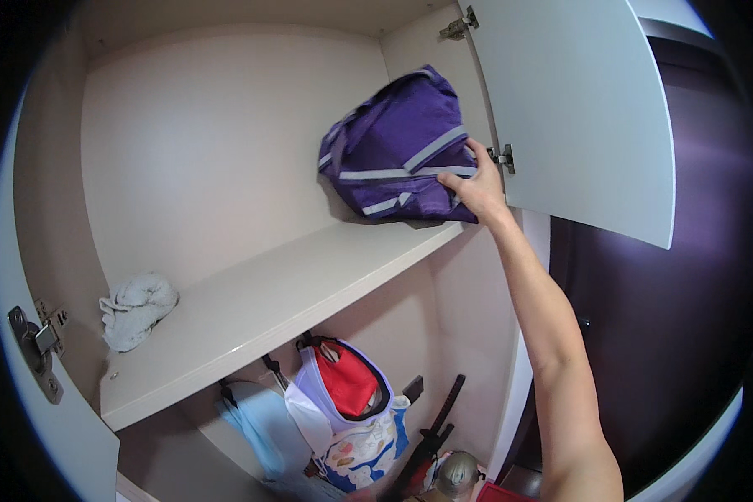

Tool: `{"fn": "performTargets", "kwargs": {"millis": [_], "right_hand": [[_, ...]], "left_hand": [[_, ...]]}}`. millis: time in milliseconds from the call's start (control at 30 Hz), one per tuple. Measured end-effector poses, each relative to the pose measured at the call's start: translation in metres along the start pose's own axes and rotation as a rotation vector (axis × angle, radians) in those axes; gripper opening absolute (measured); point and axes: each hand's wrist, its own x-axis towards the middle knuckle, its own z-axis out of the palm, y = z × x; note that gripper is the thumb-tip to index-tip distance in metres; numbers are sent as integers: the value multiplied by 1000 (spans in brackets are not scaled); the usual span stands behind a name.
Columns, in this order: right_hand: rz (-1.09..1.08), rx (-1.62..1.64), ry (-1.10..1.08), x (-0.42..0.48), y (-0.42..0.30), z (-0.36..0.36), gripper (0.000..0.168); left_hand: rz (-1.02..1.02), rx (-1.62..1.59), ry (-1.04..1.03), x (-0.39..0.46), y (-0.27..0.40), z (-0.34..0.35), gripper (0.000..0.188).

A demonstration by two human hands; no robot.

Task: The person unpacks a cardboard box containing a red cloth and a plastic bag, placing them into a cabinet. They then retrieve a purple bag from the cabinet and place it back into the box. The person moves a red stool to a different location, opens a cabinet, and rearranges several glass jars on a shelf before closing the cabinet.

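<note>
A purple fabric bag [401, 138] with pale grey stripes rests at the right end of a cupboard shelf [276, 282]. My right hand [477, 185] grips the bag's right side, thumb in front and fingers behind its edge. The bag leans towards the cupboard's right wall. A crumpled grey-white cloth [138, 307] lies at the shelf's left end. My left hand is out of view.
Open cupboard doors stand at right [577, 113] and left [56, 414], on metal hinges. Below the shelf hang a light blue bag [270, 420], a white face mask [307, 417], a lilac-rimmed bag with red fabric [348, 379] and a patterned bag [364, 458]. Sword-like handles [445, 408] stand lower right.
</note>
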Motion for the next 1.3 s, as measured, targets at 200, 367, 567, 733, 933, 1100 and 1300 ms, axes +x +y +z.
{"fn": "performTargets", "kwargs": {"millis": [200,367,567,733,933,1100,1300], "right_hand": [[-115,-164,-157,-21,-40,3,75],[-390,-325,-196,-26,-58,-3,71],[-483,-292,-481,-40,-80,-19,69],[231,197,-576,16,-51,-67,73],[980,606,-599,28,-7,-13,68],[843,713,-787,14,-37,-14,31],[631,748,-472,-33,-48,-49,35]], "left_hand": [[735,-33,-94,7,166,102,33],[1027,-31,-219,-4,252,154,44],[1128,-141,36,-13,323,171,43],[984,-91,107,4,360,171,50],[518,-192,232,20,407,186,47],[235,-377,-21,77,425,173,31],[309,-322,-56,60,418,173,25]]}}
